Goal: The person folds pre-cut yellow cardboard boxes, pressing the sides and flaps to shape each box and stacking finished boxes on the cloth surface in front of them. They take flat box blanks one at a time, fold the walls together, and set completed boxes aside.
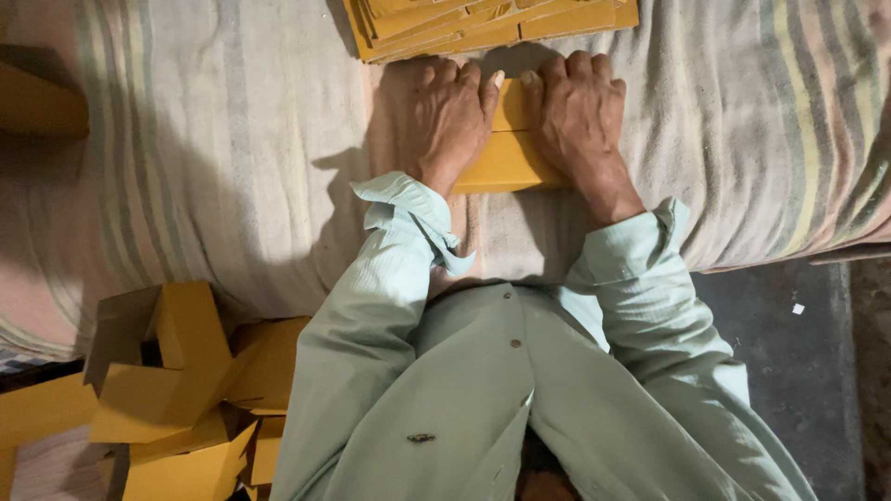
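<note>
I see both hands pressed palm-down on a flat yellow cardboard piece (pixel 509 153) lying on a striped off-white cloth (pixel 232 139). My left hand (pixel 444 116) covers the piece's left end, fingers flat and together, thumb tip reaching onto the yellow. My right hand (pixel 580 111) covers the right end the same way, its thumb just beside the left thumb. Neither hand is curled around the piece; both lie spread and pushing down on it.

The piece's long axis runs from one hand to the other, across my view. A crease line runs along that same axis between the two hands, and the near edge shows below my wrists. How far the piece reaches under the palms I cannot tell.

Just beyond my fingertips sits a stack of flat yellow cardboard sheets (pixel 483 23), fanned slightly, its long edges roughly parallel to the pressed piece and tilted a little.

Well to the near left of my left elbow lies a heap of folded yellow cardboard boxes (pixel 176 390), open and tumbled at odd angles; what I can see of their insides looks bare. Pale green shirt sleeves (pixel 408 213) are rolled at both wrists.
</note>
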A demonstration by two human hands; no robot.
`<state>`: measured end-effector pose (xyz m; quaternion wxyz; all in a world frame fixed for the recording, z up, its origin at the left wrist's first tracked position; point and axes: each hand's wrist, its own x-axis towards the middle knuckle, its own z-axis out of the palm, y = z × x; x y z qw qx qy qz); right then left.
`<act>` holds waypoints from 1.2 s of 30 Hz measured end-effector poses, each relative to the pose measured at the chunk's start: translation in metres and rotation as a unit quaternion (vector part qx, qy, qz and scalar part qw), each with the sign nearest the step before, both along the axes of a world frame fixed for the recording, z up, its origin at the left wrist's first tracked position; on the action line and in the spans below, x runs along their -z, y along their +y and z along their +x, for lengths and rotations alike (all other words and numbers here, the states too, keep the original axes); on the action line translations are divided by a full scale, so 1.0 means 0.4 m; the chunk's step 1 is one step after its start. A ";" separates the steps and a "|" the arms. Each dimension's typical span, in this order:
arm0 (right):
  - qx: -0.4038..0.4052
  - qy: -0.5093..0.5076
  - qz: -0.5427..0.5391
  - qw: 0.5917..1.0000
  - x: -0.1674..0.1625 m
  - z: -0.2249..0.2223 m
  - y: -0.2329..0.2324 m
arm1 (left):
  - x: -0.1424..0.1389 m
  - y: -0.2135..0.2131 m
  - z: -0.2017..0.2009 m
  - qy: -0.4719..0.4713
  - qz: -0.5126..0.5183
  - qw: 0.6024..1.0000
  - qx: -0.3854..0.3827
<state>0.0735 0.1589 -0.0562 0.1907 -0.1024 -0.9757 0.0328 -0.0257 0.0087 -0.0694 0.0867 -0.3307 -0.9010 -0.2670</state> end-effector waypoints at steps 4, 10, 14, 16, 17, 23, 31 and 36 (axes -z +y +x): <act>-0.007 -0.014 -0.036 0.999 -0.004 0.042 0.008 | -0.006 -0.020 0.016 -0.063 -0.013 0.998 -0.019; 0.002 -0.045 -0.112 0.993 -0.027 0.118 -0.013 | 0.012 -0.088 0.043 -0.150 0.152 0.976 0.052; -0.016 -0.047 -0.141 0.989 -0.055 0.164 -0.041 | 0.043 -0.137 0.114 -0.098 0.143 0.982 0.068; -0.025 -0.039 -0.099 0.994 -0.066 0.166 -0.057 | 0.049 -0.143 0.144 -0.159 0.129 0.978 0.043; -0.031 -0.033 -0.076 0.996 -0.071 0.163 -0.065 | 0.048 -0.140 0.155 -0.180 0.115 0.977 0.025; -0.081 -0.077 -0.010 0.994 -0.065 0.139 -0.156 | 0.018 -0.140 0.194 -0.053 0.080 0.995 0.026; -0.126 -0.093 -0.052 0.986 -0.082 0.187 -0.093 | -0.029 -0.247 0.205 -0.042 0.021 0.991 0.129; -0.112 -0.064 -0.019 0.991 -0.103 0.213 -0.074 | -0.075 -0.220 0.202 -0.023 -0.053 0.991 0.117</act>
